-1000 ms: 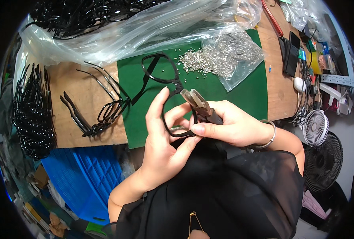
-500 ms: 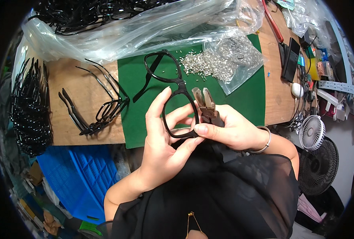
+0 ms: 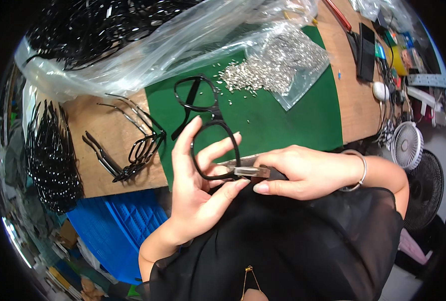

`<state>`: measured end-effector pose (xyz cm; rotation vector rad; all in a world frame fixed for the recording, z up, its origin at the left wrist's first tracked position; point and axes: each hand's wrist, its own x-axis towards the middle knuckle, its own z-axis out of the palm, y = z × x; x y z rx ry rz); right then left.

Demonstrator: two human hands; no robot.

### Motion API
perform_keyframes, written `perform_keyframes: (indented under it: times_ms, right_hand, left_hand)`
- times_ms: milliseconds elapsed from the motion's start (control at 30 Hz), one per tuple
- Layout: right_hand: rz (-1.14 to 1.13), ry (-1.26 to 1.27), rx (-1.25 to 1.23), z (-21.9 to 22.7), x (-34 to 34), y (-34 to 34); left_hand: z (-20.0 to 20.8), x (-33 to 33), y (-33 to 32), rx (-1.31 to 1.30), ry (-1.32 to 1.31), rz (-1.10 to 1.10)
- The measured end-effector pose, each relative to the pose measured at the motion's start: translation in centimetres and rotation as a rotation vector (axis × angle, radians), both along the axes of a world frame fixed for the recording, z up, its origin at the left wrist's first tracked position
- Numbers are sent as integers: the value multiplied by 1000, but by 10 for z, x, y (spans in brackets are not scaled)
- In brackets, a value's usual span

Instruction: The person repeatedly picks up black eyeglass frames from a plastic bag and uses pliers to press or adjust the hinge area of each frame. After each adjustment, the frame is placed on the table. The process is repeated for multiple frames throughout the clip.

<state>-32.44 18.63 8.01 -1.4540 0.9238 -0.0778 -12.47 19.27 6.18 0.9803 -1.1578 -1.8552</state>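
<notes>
My left hand (image 3: 190, 193) holds a black eyeglass frame (image 3: 217, 120), its fingers around the nearer lens rim; both rims look empty. One temple arm slants behind the farther rim over the green mat. In my right hand (image 3: 308, 173) is a pair of pliers (image 3: 253, 172), held sideways with the jaws at the outer end of the nearer rim. Whether they grip the frame or only touch it, I cannot tell. Beyond my hands lies a heap of small silvery metal pieces (image 3: 253, 75), spilling from a clear plastic bag (image 3: 298, 93).
Folded black eyeglass frames (image 3: 140, 155) rest on the wooden table (image 3: 100, 178), left of the green mat (image 3: 283, 130). Farther left stands a stack of black frames (image 3: 52, 160). Plastic sheeting (image 3: 147, 60) covers the back. A phone (image 3: 366, 52) lies right; a blue crate (image 3: 112, 236) sits below the table edge.
The pliers have turned from pointing away from me to lying sideways, and their jaws have come to the frame's outer end. My left hand still holds the frame. The view has shifted slightly.
</notes>
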Motion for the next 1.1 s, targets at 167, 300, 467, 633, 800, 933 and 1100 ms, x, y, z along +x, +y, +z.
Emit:
perform_keyframes:
  times_ms: [167,300,467,633,800,933,1100]
  right_hand:
    - [2,177,-147,-7,2,5]
    - [-7,243,-239,-15,3,7]
    - [-35,77,-63,-14,-13,-10]
    - [-237,240,-284,-71,-19,1]
    - [-232,264,-509,-81,-24,-6]
    - [-187,331,-644,-92,-8,-28]
    - [-122,425,-707,-96,-9,-25]
  left_hand:
    - [-10,2,-2,-35,-19,-95]
    - [-12,-2,-3,17,-27,-65]
    - [-9,-1,-11,38,-65,-59]
    - [-16,-7,-13,78,44,-38]
    - [-16,34,25,124,375,84]
    - [-23,20,43,83,54,81]
    - [-26,36,33,244,305,-142]
